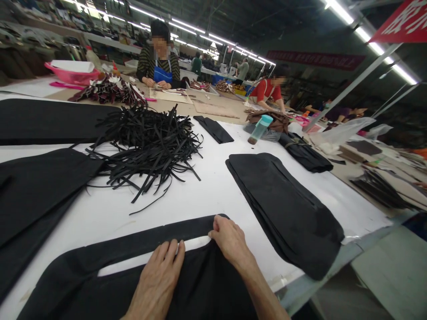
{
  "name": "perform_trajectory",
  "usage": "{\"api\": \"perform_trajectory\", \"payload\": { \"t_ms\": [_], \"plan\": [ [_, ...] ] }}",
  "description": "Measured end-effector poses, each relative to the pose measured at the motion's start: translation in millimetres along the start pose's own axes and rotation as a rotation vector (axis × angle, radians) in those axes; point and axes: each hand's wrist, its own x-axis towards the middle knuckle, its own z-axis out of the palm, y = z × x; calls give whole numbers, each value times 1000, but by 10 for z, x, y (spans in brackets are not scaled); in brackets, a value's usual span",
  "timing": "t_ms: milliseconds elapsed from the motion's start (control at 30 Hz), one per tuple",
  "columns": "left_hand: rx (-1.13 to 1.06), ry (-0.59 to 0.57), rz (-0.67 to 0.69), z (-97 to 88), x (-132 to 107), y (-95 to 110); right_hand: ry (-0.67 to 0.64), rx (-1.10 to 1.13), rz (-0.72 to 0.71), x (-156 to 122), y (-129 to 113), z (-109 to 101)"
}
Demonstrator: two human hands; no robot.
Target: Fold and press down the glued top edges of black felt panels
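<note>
A black sheet panel (133,238), which looks like fabric or leather, lies on the white tabletop right in front of me. It has a long, narrow slot through which white shows. My left hand (160,275) rests flat on the panel, its fingers stretched out and their tips over the slot. At the slot's right end, my right hand (231,240) is closed, with thumb and fingers pinching the panel's material near its corner. The lower part of the panel runs out of view beneath my forearms.
A heap of thin black strips (150,142) lies ahead. Stacked black panels (283,204) are to the right, larger black pieces (36,191) to the left. Beyond stand a teal-lidded bottle (260,130) and a pink basin (71,75). Two co-workers (162,62) work across the table.
</note>
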Motion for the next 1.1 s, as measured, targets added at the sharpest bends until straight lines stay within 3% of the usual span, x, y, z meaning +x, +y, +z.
{"api": "perform_trajectory", "payload": {
  "t_ms": [100,233,433,700,800,933,1100],
  "plan": [
    [-37,46,-9,-47,-41,-47,34,17,-10,-103,21,-33],
    [-107,142,95,5,-85,-7,0,169,-110,-249,-43,46],
    [-12,132,185,219,-122,140,-38,155,-69,-241,-35,237],
    [-52,17,76,58,21,279,-106,134,-96,-143,78,213],
    [-76,44,108,57,75,308,-114,83,-111,-156,75,247],
    [-53,66,191,98,-44,150,-117,-19,-140,-150,83,291],
    [14,167,134,85,-440,-287,-91,-111,-87,-205,46,264]
  ]
}}
